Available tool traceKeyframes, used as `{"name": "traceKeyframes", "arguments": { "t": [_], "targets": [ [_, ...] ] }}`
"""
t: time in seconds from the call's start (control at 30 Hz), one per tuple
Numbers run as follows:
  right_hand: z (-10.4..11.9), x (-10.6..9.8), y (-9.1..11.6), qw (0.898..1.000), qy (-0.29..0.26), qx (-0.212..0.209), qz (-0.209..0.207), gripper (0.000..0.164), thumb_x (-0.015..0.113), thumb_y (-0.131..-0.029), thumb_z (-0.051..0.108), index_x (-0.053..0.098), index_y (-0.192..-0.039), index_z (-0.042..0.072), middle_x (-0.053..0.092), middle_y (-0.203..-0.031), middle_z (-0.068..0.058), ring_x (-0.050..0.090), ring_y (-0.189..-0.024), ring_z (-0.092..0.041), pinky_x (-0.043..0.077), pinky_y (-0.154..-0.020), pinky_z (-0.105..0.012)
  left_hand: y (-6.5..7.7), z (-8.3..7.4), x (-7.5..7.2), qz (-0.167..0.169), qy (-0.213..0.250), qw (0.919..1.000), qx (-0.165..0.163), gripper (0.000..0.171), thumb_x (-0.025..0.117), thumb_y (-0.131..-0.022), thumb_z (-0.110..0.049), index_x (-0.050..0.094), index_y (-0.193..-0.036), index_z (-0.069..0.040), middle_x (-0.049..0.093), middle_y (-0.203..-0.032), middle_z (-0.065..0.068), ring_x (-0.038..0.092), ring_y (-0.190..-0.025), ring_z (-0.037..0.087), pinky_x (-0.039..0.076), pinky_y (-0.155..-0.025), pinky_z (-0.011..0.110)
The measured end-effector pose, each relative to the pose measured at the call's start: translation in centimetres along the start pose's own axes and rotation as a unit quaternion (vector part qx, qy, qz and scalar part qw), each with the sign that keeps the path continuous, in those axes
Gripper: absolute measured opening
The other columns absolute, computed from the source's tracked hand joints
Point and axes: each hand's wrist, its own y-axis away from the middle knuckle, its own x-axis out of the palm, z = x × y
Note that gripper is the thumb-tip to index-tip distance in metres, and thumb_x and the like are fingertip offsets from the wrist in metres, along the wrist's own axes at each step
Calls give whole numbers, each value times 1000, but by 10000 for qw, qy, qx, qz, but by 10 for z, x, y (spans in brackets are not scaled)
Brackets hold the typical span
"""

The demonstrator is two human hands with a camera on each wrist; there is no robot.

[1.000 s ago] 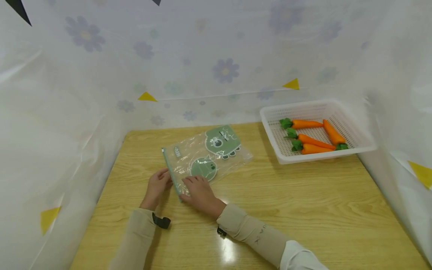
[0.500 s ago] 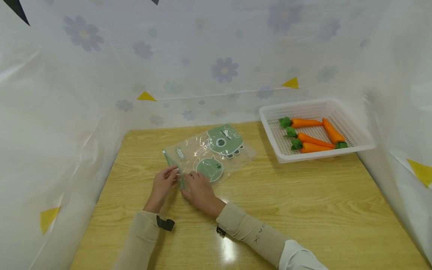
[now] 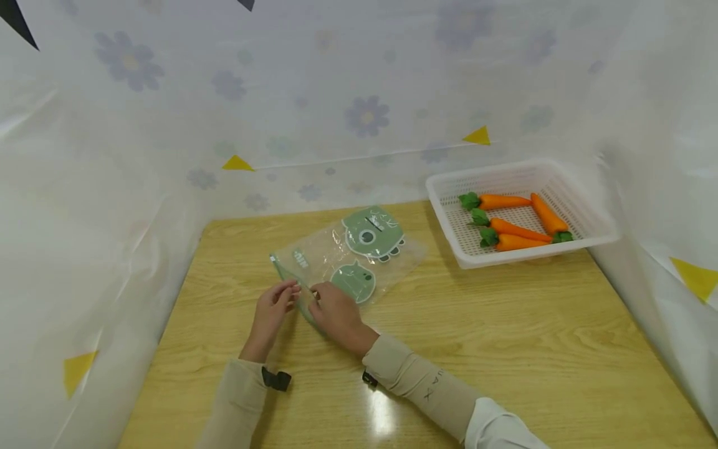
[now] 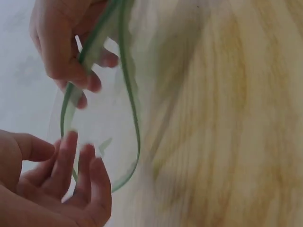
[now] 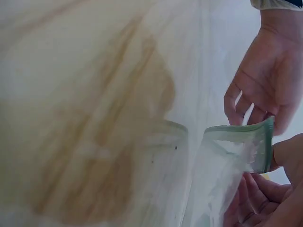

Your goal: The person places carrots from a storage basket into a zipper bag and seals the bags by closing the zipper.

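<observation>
A clear zip bag [image 3: 322,249] with green cartoon animal prints lies on the wooden table, its green-edged mouth [image 4: 128,90] towards the hands. The mouth gapes into a loop in the left wrist view. My right hand [image 3: 339,318] pinches the rim between thumb and fingers, some fingertips showing inside the loop. Beside it, my left hand [image 3: 270,318] holds its lightly bent fingers [image 4: 85,175] at the other part of the rim, thumb apart from the plastic. In the right wrist view the left hand [image 5: 267,80] shows behind the green strip [image 5: 241,127].
At the back right of the wooden table [image 3: 477,349] stands a white perforated basket [image 3: 468,259] holding several orange carrots [image 3: 510,227] with green tops. White flower-printed sheeting [image 3: 336,81] encloses the table at the back and sides.
My left hand has moved right and up to the bag's rim. The right hand has shifted its fingers to pinch the edge, and the bag's mouth has come apart and bent.
</observation>
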Motion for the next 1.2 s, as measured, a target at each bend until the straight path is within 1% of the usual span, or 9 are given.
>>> {"name": "traceKeyframes", "arguments": {
  "t": [0.2, 0.5, 0.63, 0.8, 0.93, 1.0, 1.03, 1.17, 1.2],
  "targets": [
    [0, -6, 1, 9990, -239, -40, -383, 16, 59, -83, 15, 66, -97, 12, 60, -84, 6, 55, -70, -4, 45, -57, -17, 13, -5, -7, -674, -290, 9965, -392, 40, 53, -95, -15, 42, -130, 0, 44, -127, 17, 52, -103, 32, 50, -83, 37],
    [2, -11, 2, 9968, -357, -166, -689, 13, 60, -82, 14, 66, -93, 12, 59, -80, 7, 53, -66, -3, 44, -54, -16, 7, 7, -1, -395, 449, 9964, -597, 48, 57, -93, -11, 34, -133, 3, 51, -120, 24, 61, -92, 27, 54, -77, 35],
    [3, -11, 3, 9970, -282, -172, -698, 12, 59, -83, 17, 66, -92, 16, 58, -80, 10, 52, -66, -1, 42, -53, -14, 8, 8, 0, -432, 70, 9976, -541, 46, 58, -93, -14, 37, -131, 0, 48, -118, 20, 58, -90, 26, 54, -74, 32],
    [5, -17, 5, 9963, -246, -360, -747, 10, 59, -83, 16, 66, -91, 16, 58, -78, 10, 52, -65, -1, 42, -52, -13, 11, 5, -5, -924, -310, 9943, -430, 52, 62, -91, -17, 31, -131, -5, 35, -124, 16, 50, -97, 26, 51, -77, 36],
    [8, -25, 8, 9944, -109, -688, -794, 10, 60, -82, 13, 66, -90, 15, 58, -79, 8, 54, -66, -1, 43, -53, -14, 13, 3, -11, -1422, -715, 9870, 202, 63, 67, -86, -11, 25, -134, -7, 27, -129, 17, 40, -107, 30, 45, -82, 39],
    [8, -29, 9, 9922, 3, -944, -815, 11, 61, -81, 11, 67, -89, 15, 59, -81, 8, 55, -68, -2, 44, -53, -15, 12, 1, -15, -1504, -1488, 9732, 902, 65, 69, -84, -7, 29, -134, -5, 29, -130, 18, 37, -113, 33, 39, -88, 42],
    [9, -31, 9, 9907, 62, -1084, -823, 11, 61, -80, 11, 67, -89, 15, 60, -81, 7, 55, -68, -2, 44, -53, -15, 12, -1, -17, -1519, -1993, 9594, 1297, 62, 71, -82, -7, 34, -132, -5, 33, -130, 18, 36, -114, 34, 37, -89, 46],
    [9, -36, 11, 9848, 244, -1534, -777, 13, 61, -79, 10, 69, -89, 14, 61, -83, 7, 55, -69, -4, 46, -54, -17, 13, -10, -20, -1207, -3599, 8806, 2836, 46, 76, -77, -4, 56, -118, -8, 47, -128, 14, 39, -115, 39, 30, -86, 60],
    [9, -37, 11, 9834, 275, -1620, -764, 13, 61, -79, 10, 69, -89, 13, 61, -83, 7, 55, -70, -4, 46, -55, -17, 14, -14, -20, -1051, -3764, 8665, 3104, 42, 76, -76, -4, 60, -114, -11, 50, -126, 13, 41, -112, 39, 32, -82, 60]
  ]
}}
